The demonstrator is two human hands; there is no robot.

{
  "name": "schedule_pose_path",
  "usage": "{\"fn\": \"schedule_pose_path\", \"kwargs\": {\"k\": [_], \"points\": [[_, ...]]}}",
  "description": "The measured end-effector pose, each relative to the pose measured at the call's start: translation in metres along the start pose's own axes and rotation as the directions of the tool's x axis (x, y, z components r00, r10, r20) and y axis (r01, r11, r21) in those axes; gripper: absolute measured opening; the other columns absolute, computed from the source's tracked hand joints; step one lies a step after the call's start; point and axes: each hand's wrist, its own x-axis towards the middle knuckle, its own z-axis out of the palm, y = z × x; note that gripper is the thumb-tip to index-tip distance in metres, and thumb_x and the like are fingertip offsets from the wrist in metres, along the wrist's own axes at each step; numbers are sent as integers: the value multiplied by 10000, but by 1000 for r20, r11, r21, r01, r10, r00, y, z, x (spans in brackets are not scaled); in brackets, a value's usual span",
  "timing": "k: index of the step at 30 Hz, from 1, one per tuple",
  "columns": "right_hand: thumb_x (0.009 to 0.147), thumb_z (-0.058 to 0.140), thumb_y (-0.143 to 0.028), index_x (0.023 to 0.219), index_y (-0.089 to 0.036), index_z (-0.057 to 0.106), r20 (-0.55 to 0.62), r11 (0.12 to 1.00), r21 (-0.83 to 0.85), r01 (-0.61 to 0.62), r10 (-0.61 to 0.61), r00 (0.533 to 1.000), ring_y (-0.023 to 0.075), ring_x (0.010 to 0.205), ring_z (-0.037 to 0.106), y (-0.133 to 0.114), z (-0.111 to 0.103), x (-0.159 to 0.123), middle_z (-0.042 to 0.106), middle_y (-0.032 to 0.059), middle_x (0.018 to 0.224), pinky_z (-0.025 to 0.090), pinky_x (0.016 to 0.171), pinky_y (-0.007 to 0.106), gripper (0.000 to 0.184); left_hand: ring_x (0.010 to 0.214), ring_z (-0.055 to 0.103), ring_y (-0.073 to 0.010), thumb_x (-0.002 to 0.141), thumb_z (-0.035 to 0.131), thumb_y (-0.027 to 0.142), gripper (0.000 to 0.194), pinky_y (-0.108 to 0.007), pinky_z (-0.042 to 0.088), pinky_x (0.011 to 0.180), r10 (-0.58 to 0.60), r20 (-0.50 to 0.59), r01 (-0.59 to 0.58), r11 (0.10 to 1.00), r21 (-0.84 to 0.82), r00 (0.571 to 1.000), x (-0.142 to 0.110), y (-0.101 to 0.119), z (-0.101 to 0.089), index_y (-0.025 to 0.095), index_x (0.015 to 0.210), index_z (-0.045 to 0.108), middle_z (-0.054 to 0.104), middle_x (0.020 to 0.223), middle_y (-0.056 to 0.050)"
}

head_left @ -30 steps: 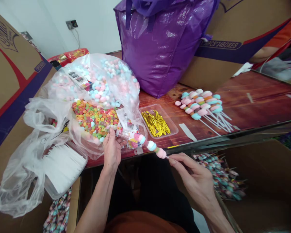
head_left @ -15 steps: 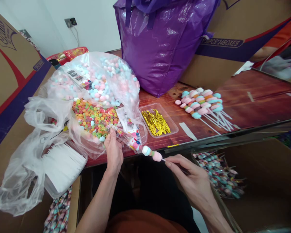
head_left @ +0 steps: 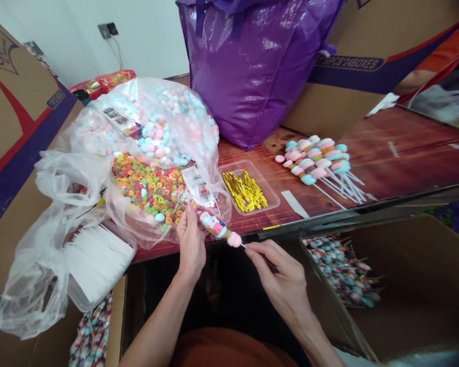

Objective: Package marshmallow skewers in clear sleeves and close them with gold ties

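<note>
My right hand (head_left: 281, 272) pinches the white stick of a marshmallow skewer (head_left: 234, 239), which slants up and left in front of the table edge. The pink marshmallows nearest the stick are bare. A clear printed candy bag (head_left: 214, 224) surrounds the upper part of the skewer. My left hand (head_left: 192, 243) is closed on the far end of this bag, thumb on top. Just beyond that hand lie colorful ring gummies (head_left: 149, 191) in an opened plastic bag. Gold twist ties (head_left: 245, 191) fill a shallow clear tray to the right.
Finished-looking skewers (head_left: 319, 158) lie stacked on the red-brown table (head_left: 409, 148). A marshmallow bag (head_left: 156, 117), a purple bag (head_left: 256, 76) and a tub of white sticks (head_left: 99, 260) stand around. Cardboard boxes (head_left: 416, 265) with wrapped skewers sit below the edge. Another person's arm shows far right.
The skewer has gone further into the clear bag, which covers more marshmallows. My right hand moved left with the stick; my left hand shifted slightly right.
</note>
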Motion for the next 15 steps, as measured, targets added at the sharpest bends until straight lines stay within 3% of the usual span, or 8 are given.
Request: {"fn": "schedule_pose_path", "kwargs": {"k": [6,11,15], "points": [[939,587,-57,925,-181,661,1,981,-142,130,-131,991,123,663,579,-1,7,1,601,17,772,468,649,248,146,846,739,-215,819,724,533,385,-309,565,754,-48,80,43,997,62,996,-6,-2,2,169,900,629,731,818,-53],[933,559,-31,954,-164,651,7,952,-187,243,-246,969,135,636,549,-5,24,5,577,25,739,473,629,256,163,877,734,-206,862,688,506,342,-300,557,777,-54,116,39,991,130,992,-14,-7,4,177,941,644,739,867,-50],[941,548,-36,936,-160,652,-24,971,-111,210,-213,977,130,654,560,-10,32,8,585,29,751,479,648,249,161,900,739,-218,864,687,507,359,-304,557,792,-110,161,98,992,81,981,-14,-4,2,160,948,652,746,878,-66]]}}
